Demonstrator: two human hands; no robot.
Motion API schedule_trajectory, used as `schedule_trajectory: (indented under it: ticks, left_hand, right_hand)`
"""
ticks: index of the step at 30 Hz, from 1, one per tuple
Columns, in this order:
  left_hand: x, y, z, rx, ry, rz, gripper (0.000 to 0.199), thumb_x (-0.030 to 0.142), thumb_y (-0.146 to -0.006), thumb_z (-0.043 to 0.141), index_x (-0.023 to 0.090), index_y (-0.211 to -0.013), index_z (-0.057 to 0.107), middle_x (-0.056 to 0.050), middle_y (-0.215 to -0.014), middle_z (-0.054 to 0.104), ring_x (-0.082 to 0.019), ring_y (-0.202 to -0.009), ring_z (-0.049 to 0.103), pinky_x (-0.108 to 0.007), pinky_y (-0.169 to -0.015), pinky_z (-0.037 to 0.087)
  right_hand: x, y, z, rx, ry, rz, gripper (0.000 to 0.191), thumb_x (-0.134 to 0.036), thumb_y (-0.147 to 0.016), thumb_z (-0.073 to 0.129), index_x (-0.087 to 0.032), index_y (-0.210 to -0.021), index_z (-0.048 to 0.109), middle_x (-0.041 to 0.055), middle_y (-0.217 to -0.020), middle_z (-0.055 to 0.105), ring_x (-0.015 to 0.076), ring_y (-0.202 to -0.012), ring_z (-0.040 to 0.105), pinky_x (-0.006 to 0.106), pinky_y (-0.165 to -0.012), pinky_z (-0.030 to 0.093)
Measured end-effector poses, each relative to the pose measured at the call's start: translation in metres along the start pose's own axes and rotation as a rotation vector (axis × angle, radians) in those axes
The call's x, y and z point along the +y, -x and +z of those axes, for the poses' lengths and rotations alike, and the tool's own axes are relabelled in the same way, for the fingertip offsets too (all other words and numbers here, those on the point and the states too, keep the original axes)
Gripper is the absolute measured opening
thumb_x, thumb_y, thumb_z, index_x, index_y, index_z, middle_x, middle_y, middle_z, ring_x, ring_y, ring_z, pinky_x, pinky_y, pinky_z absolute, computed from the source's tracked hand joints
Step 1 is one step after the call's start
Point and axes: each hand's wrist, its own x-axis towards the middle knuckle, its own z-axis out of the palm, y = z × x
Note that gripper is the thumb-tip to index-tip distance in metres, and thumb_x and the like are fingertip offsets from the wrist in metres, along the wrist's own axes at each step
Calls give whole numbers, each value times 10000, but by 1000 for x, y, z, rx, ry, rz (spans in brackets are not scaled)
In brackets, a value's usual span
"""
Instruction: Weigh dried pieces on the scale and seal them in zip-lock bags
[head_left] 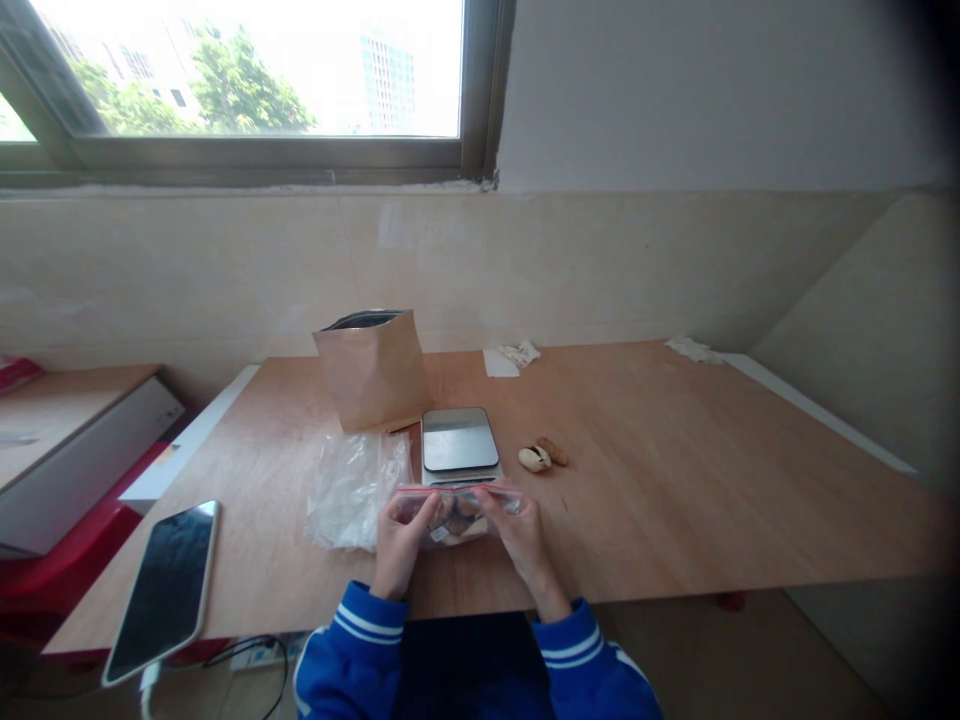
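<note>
A clear zip bag (459,526) with several brown pieces inside lies at the table's front edge, its red-lined seal toward the back. My left hand (403,535) pinches the left part of the seal between thumb and fingers. On the right part of the same seal, my right hand (517,530) is closed too. Just behind the bag sits a small scale (459,440) with a metal plate. Clear plastic bags (352,492) lie flat to the left of the scale. Two nut-like pieces (535,459) rest to its right.
An open brown paper pouch (373,375) stands behind the plastic bags. A phone (166,585) with a cable lies at the table's left front corner. Crumpled tissue (520,353) and white paper are near the wall.
</note>
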Motion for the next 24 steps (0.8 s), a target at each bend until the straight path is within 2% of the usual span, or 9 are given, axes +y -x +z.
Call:
schedule_trajectory:
  ticks: [6, 12, 18, 21, 24]
  left_hand:
    - [2, 1, 2, -16, 5, -22, 242, 355, -738, 713, 132, -831, 700, -61, -782, 712, -195, -761, 655, -306, -733, 518]
    - [10, 5, 3, -81, -64, 162, 147, 297, -781, 677, 154, -810, 693, -58, -854, 676, -187, -841, 628, -286, -771, 500]
    - [32, 13, 12, -201, -223, 325, 136, 260, -809, 648, 161, -897, 679, -62, -890, 665, -192, -865, 620, -315, -794, 496]
    - [42, 17, 15, -229, -252, 357, 119, 238, -824, 630, 162, -910, 663, -69, -922, 667, -189, -892, 625, -318, -817, 489]
    - [48, 20, 15, -237, -210, 333, 73, 232, -833, 619, 159, -837, 624, -77, -972, 666, -192, -928, 629, -323, -845, 479]
  right_hand:
    - [-2, 3, 0, 30, 53, -32, 184, -353, -766, 682, -174, -723, 686, 12, -718, 614, 163, -726, 588, 277, -697, 483]
    - [-31, 6, -13, -59, 150, -121, 151, -336, -796, 663, -192, -776, 706, 25, -768, 630, 162, -742, 598, 263, -676, 484]
    - [-62, 11, -13, -143, 252, -247, 125, -304, -836, 634, -206, -839, 712, 31, -793, 639, 159, -774, 604, 270, -709, 498]
    - [-69, 13, -10, -147, 248, -246, 121, -302, -842, 630, -209, -851, 706, 29, -810, 634, 156, -795, 609, 259, -709, 501]
    - [-71, 15, -9, -138, 229, -242, 110, -298, -841, 633, -210, -839, 699, 25, -814, 633, 154, -805, 613, 257, -728, 500]
